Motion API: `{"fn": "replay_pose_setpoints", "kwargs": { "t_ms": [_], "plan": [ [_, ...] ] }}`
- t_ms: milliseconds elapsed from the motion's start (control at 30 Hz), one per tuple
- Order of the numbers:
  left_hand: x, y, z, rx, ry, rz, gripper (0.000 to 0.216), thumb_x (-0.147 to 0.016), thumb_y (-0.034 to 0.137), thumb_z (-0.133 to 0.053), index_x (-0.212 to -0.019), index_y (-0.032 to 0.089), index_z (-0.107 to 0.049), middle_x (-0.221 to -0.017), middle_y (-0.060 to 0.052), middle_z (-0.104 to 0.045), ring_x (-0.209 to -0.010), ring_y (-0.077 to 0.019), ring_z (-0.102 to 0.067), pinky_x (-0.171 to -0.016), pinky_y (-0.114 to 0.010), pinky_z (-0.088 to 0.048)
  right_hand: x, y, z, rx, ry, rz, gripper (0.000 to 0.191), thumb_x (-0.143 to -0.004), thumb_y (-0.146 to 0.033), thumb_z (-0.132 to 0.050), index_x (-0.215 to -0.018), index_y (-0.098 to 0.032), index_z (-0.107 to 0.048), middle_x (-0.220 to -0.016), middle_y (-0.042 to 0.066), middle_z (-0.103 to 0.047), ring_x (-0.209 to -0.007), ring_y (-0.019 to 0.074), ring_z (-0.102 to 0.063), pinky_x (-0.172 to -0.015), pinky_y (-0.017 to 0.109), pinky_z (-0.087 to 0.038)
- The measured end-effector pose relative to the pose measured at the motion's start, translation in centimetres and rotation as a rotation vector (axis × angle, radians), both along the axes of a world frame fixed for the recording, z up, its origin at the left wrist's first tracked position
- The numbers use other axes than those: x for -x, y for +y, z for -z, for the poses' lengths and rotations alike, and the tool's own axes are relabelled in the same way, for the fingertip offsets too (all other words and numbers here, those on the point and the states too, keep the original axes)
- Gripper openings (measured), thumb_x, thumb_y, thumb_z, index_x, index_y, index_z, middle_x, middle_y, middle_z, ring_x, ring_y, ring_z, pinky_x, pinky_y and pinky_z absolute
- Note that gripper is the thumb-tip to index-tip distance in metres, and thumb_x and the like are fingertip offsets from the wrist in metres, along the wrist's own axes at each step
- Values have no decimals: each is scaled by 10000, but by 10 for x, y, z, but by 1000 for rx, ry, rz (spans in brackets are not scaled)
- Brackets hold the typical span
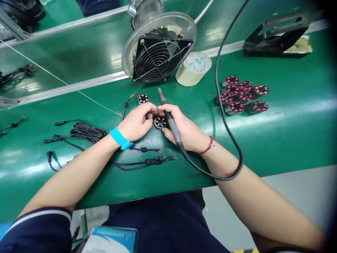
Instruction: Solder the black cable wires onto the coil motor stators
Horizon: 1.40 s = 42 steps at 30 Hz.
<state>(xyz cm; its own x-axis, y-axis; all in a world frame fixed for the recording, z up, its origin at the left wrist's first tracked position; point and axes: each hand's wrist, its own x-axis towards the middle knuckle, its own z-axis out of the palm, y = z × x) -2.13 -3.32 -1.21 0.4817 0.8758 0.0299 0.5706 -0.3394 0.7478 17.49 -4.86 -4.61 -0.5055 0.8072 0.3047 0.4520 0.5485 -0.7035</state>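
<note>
Soldering iron grasped in right hand, long axis slanting, metal tip forward-left towards fan, left hand pinching thin pale wire, round copper-wound stator between hands, glossy green bench beneath

1. Badge, bottom of the frame, left of centre: pale lettering and a small logo on blue; unreadable.
2. Tape roll, upper centre: green printed marks inside the core, too small to read.
</note>
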Motion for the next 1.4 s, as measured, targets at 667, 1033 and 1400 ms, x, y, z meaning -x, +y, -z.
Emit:
{"fn": "replay_pose_setpoints", "kwargs": {
  "t_ms": [667,1033,1400],
  "plan": [
    [-7,-1,-6,136,162,-71,159,-830,226,-545,-696,149,-584,-718,4,-558,-654,-109,-477,-644,-262,-367,-14,-2,-12,-66,-169,-25,612,-744,-178,-600,-1301,-202,-346,-1141,117,-631,-1023,286,-623,-901,476,-522],
    [5,8,-9,184,-98,-39,147,-816,270,-566,-771,149,-636,-740,-2,-593,-675,-106,-508,-672,-257,-414,-8,-2,-12,-55,-126,6,538,-773,-194,-589,-1261,-220,-365,-1030,74,-635,-947,248,-645,-847,408,-533],
    [3,4,-7,144,0,70,120,-754,179,-610,-869,166,-579,-797,11,-524,-635,-84,-417,-605,-238,-364,-8,0,-9,-82,-101,69,564,-769,-268,-624,-1271,-220,-370,-1065,87,-630,-951,261,-639,-836,413,-526]
  ]
}}
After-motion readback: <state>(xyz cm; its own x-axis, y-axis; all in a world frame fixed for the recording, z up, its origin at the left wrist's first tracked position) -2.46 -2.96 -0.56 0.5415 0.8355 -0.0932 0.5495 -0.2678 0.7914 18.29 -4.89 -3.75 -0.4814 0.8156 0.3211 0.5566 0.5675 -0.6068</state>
